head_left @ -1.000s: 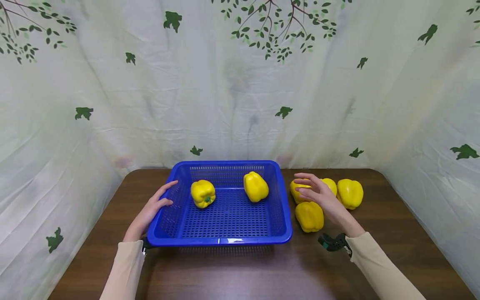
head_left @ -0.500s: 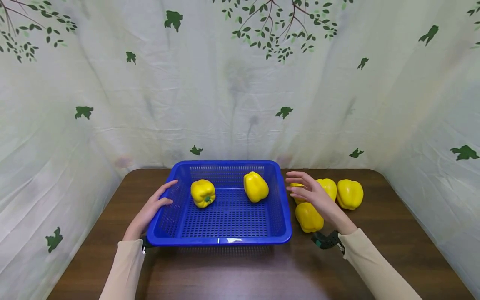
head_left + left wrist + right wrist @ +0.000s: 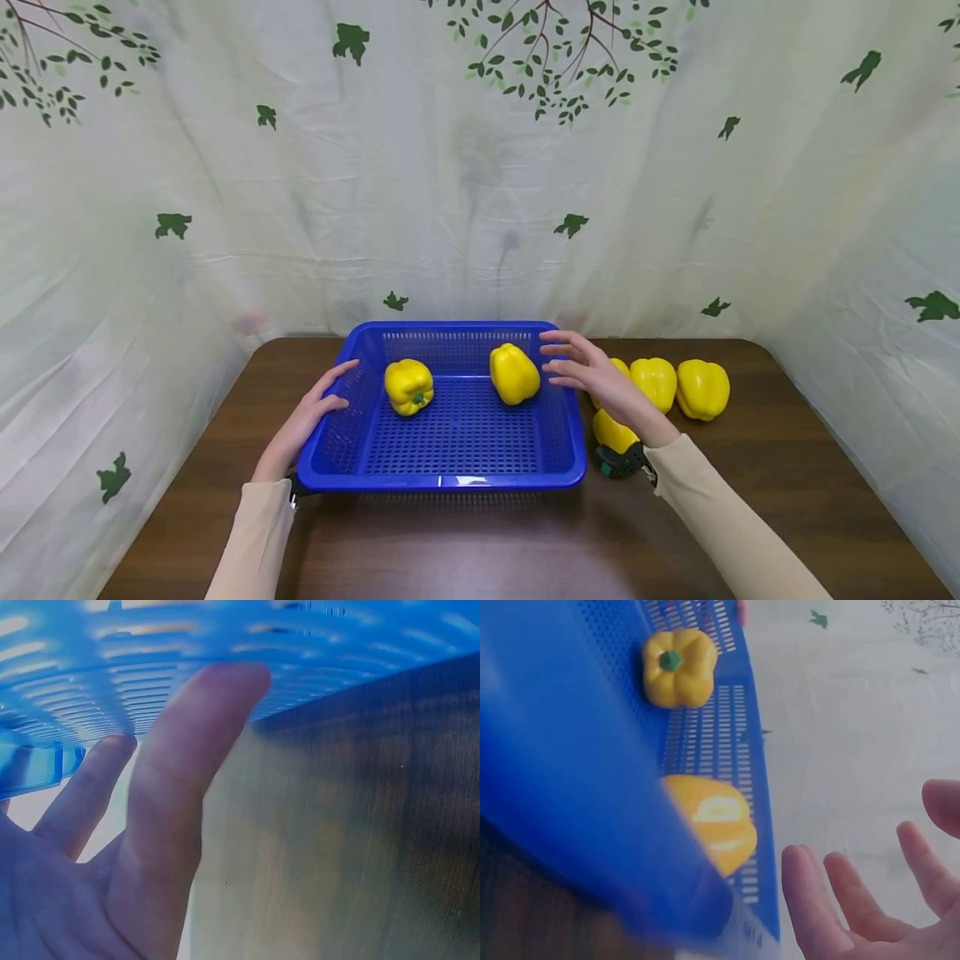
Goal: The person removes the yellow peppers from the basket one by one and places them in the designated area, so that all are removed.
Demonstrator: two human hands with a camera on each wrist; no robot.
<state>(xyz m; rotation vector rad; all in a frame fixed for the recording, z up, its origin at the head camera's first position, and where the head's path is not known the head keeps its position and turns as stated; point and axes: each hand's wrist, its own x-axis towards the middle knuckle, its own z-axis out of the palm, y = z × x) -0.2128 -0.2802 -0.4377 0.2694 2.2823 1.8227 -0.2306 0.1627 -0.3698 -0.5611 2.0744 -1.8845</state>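
Observation:
A blue perforated plastic basket (image 3: 465,481) stands on the table with two yellow bell peppers inside. One bell pepper (image 3: 408,387) lies left of the middle, its green stem facing the front; the other bell pepper (image 3: 514,374) lies near the right wall. My left hand (image 3: 303,421) rests at the basket's left rim, fingers extended. In the left wrist view, its fingers (image 3: 169,795) lie against the slotted blue wall. Over the right rim hovers my right hand (image 3: 600,379), fingers spread and holding nothing. In the right wrist view its fingertips (image 3: 801,862) are beside the rim.
Several more yellow bell peppers (image 3: 702,390) sit together on the brown wooden table (image 3: 780,467) right of the basket, some partly hidden by the right hand and wrist. A pale leaf-printed curtain (image 3: 465,200) hangs close behind the table and along both sides.
My right hand has moved left, from above the peppers on the table to over the basket's right rim. The left hand and the peppers stay in place.

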